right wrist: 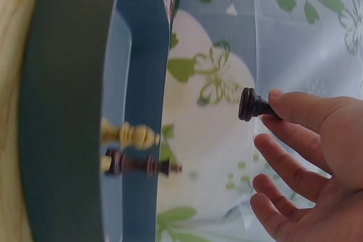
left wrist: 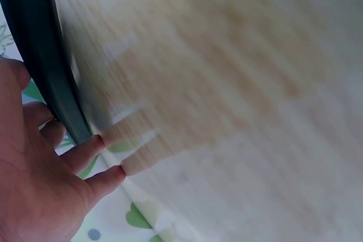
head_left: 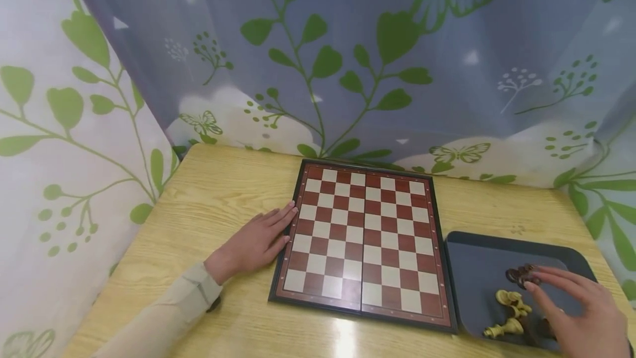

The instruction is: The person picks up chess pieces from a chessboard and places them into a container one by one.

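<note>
A red-and-cream chessboard (head_left: 365, 236) lies flat on the wooden table. My left hand (head_left: 255, 242) rests at its left edge, fingers extended; in the left wrist view the fingertips (left wrist: 97, 141) reach the table beside the dark board edge (left wrist: 54, 55). Over the tray at right, my right hand (head_left: 586, 308) pinches a dark chess piece (right wrist: 255, 105) between thumb and index finger, its broad base pointing away from the hand. The other fingers stay loosely spread. Yellowish chess pieces (head_left: 508, 327) lie in the tray below, partly hidden by the hand.
The dark grey tray (head_left: 477, 239) stands right against the board's right side. In the right wrist view, a yellowish piece (right wrist: 136, 136) and a dark piece (right wrist: 142, 164) show above its rim. A leaf-patterned curtain (head_left: 323, 65) hangs behind and beside the table (head_left: 223, 187).
</note>
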`<state>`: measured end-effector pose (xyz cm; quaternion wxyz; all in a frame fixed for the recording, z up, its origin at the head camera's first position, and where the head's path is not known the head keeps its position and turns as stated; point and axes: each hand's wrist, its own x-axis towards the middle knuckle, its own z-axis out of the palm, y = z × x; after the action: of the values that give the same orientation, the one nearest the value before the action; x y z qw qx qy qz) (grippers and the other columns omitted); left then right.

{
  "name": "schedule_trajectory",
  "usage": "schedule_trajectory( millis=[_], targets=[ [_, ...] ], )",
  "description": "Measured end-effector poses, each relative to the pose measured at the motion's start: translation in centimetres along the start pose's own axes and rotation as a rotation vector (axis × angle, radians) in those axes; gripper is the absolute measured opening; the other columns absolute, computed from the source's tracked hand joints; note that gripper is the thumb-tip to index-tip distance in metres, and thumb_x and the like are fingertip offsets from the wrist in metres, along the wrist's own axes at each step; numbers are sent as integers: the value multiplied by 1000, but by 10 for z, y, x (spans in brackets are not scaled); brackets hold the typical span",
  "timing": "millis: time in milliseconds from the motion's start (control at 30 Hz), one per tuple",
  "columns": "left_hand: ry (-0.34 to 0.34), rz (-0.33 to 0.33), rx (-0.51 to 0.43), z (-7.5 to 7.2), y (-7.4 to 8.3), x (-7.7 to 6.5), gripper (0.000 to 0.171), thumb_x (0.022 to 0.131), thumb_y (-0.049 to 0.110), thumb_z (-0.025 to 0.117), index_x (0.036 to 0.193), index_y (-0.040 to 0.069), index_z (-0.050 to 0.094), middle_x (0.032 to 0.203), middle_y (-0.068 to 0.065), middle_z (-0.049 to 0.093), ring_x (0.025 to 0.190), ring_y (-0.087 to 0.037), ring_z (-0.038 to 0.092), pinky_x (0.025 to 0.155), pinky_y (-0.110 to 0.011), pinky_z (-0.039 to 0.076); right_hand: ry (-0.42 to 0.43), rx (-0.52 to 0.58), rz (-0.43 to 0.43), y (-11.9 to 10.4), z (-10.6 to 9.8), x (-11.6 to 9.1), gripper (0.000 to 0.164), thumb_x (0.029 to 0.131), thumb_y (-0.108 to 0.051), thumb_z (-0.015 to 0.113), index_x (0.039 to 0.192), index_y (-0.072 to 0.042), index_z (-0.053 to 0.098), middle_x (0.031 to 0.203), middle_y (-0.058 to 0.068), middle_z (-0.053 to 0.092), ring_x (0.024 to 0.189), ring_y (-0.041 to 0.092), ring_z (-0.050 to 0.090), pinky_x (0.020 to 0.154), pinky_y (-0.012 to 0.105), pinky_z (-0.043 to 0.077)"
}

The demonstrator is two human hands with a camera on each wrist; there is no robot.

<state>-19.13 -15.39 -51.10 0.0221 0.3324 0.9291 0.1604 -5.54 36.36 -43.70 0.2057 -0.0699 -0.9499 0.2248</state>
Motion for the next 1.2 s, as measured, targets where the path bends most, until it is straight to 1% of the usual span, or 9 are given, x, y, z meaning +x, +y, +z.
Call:
schedule_trajectory(
  millis=[67,200,333,567,800,867,967,1033,1200],
  targets=[
    [1,-2,-1,0,0,-1,61,109,36,42,162,10,26,168,-6,22,146,-40,40,117,-59,37,5,-2,29,6,-2,-2,22,89,6,71,109,16,68,117,38,60,108,55,50,106,71,33],
    [0,-5,1,-1,0,-2,60,109,36,42,162,10,26,169,-5,22,146,-40,40,117,-59,37,-16,-23,79,19,-5,-6,24,92,3,69,110,18,66,118,42,57,108,58,49,102,73,34],
    [3,-6,-1,1,-1,-3,60,109,36,42,162,10,26,169,-6,23,145,-40,41,117,-59,37,-17,-44,83,30,-4,-9,24,91,2,71,108,19,67,116,44,58,104,59,51,96,73,38],
    [8,3,-6,0,-1,-4,60,110,36,41,162,11,25,169,-6,22,145,-40,40,117,-60,37,-5,-63,98,43,5,-13,22,88,5,72,105,18,68,113,44,60,102,59,53,94,71,41],
    [2,6,-15,-1,0,-1,61,110,37,40,162,11,25,169,-4,21,146,-40,39,117,-60,36,-51,-98,200,56,13,-12,24,92,2,69,111,17,66,117,42,58,104,59,52,97,72,39],
    [-3,3,-17,-1,0,-1,60,110,37,40,162,11,25,169,-5,21,146,-40,39,117,-59,36,-55,-136,191,60,16,-12,23,90,3,70,107,17,67,112,42,60,100,59,53,94,72,41],
    [-11,1,-22,-2,1,-1,61,110,37,41,162,11,25,169,-5,21,146,-40,38,118,-59,35,-36,-189,165,64,20,-11,20,84,4,75,100,16,69,103,40,63,91,59,57,85,70,46],
    [-14,0,-19,-2,0,-1,61,110,38,40,162,11,25,169,-5,21,146,-40,39,118,-59,35,-26,-205,164,65,24,-11,20,82,4,76,96,16,70,99,40,65,88,59,59,82,70,47],
    [-8,0,-9,-3,1,0,60,109,36,42,162,10,27,169,-5,22,146,-39,40,117,-59,36,-41,-209,230,62,29,-10,21,85,2,76,100,16,70,104,40,64,93,59,58,90,70,45]
  ],
)
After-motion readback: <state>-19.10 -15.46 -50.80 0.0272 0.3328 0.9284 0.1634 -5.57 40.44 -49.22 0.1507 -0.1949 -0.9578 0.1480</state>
